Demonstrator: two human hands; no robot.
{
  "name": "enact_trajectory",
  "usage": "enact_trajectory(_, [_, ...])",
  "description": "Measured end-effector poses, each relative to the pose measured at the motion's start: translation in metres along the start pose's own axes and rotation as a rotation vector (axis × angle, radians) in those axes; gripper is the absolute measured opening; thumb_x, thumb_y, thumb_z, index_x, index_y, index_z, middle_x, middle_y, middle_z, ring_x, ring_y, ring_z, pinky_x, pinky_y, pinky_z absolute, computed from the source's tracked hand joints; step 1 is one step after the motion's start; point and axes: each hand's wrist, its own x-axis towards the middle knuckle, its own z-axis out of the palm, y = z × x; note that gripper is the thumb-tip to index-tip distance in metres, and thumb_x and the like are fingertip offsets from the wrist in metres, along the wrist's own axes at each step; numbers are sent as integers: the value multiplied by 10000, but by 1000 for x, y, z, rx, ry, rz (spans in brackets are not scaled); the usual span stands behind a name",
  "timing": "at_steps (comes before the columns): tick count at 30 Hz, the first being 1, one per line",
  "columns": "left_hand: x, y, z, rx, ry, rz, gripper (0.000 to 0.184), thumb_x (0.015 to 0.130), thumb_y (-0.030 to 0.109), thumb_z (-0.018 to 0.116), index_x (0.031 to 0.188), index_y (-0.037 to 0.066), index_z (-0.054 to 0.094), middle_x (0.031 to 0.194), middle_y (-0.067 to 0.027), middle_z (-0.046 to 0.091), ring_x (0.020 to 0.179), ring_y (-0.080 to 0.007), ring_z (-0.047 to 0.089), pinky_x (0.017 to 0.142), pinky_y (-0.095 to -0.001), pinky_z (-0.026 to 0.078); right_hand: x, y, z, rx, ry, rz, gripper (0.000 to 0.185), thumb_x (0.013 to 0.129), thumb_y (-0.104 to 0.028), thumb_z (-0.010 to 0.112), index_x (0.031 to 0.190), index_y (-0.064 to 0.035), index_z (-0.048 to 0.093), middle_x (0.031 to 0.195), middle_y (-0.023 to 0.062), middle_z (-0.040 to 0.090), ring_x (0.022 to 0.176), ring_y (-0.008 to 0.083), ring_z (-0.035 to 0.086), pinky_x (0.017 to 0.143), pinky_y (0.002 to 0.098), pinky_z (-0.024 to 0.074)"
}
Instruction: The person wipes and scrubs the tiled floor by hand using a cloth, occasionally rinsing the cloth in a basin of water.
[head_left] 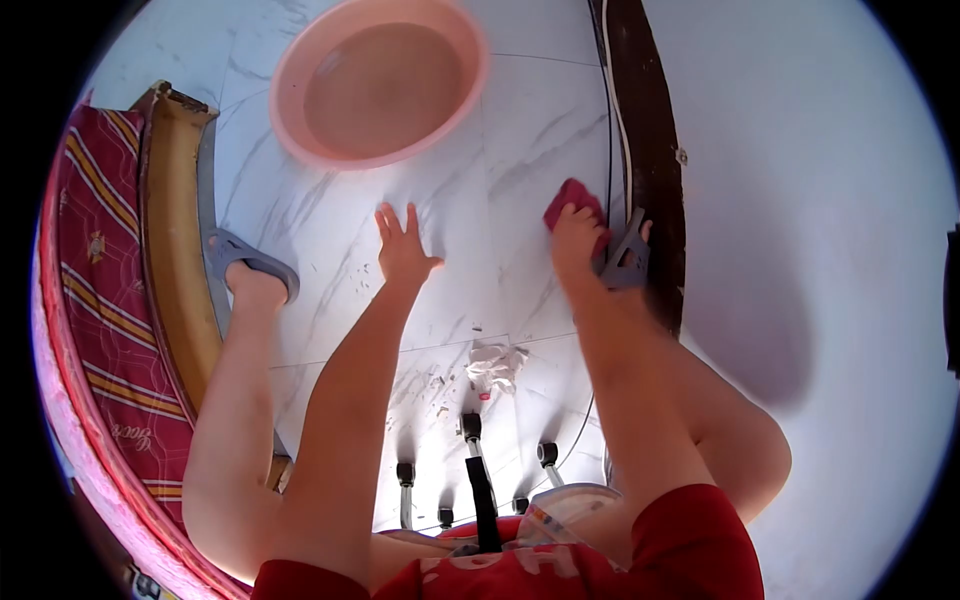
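My left hand [404, 252] is over the marbled floor tiles with its fingers spread and nothing in them. In my right hand [577, 238] is a dark red cloth [570, 196], bunched under the fingers and down at the floor near the right wall. Beyond both hands stands a pink basin [284, 110] with cloudy, brownish water [385, 85] in it. Some of the cloth is hidden beneath my right hand.
Grey slippers [262, 265] are on my feet at both sides. Cables [612, 100] run along the dark skirting [645, 90]. Crumpled white paper [494, 366] and small scraps lie near chair casters [470, 427]. A bed [120, 280] flanks the left.
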Motion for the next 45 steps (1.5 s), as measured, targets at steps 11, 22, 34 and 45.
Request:
enact_trajectory(11, [-137,-125,67,-37,-88,-87,795,796,260,639,1446,197,185,1509,-157,18,1381,-373,75,982,-587,327,-242,-78,-72,822,-184,-279,154,750,-140,560,891,-112,505,925,130,510,833,311,547,653,440,473])
enact_trajectory(22, [-138,-140,72,-79,-149,26,880,749,271,675,1451,172,152,1478,-265,-10,1353,-471,21,1079,-492,231,-76,-27,-39,899,9,210,464,726,-4,549,1164,-155,543,1197,128,491,1019,351,481,859,432,416])
enact_trajectory(34, [-124,-135,9,-1,22,-184,1056,646,304,797,1454,176,130,1486,-225,43,1368,-385,107,1046,-445,321,-114,-116,-92,1537,257,-246,371,594,90,480,891,-72,632,949,118,610,937,314,530,844,403,416])
enact_trajectory(45, [-107,-140,8,-126,-219,-444,1269,542,357,855,1454,219,-17,1465,-276,-106,1372,-415,-60,1000,-542,336,70,-169,-97,643,79,75,515,708,-222,645,1198,-197,488,1197,114,450,1019,344,487,786,522,415])
